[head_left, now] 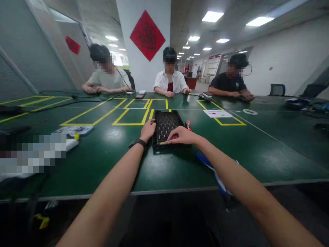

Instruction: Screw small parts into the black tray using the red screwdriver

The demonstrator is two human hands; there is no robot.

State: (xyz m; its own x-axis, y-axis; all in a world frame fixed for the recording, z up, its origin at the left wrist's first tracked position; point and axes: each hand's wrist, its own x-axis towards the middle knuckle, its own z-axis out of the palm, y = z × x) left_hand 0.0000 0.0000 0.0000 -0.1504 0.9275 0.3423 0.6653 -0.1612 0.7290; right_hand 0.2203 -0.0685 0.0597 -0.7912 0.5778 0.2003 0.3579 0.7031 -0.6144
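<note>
A black tray [168, 118] with a grid of small pockets lies on the green table [108, 151] straight ahead of me. My left hand [148, 130], with a dark watch on its wrist, grips the tray's left edge. My right hand [182, 135] rests over the tray's near right corner with its fingers curled downward; what they pinch, if anything, is too small to make out. A small red and white object [188, 124] stands just right of the tray.
Yellow tape outlines [133, 116] mark the table beyond the tray. A white sheet [218, 113] lies to the right, a blue and white object [216, 173] under my right forearm. Three people sit at the far side. Cables [77, 97] run at the left.
</note>
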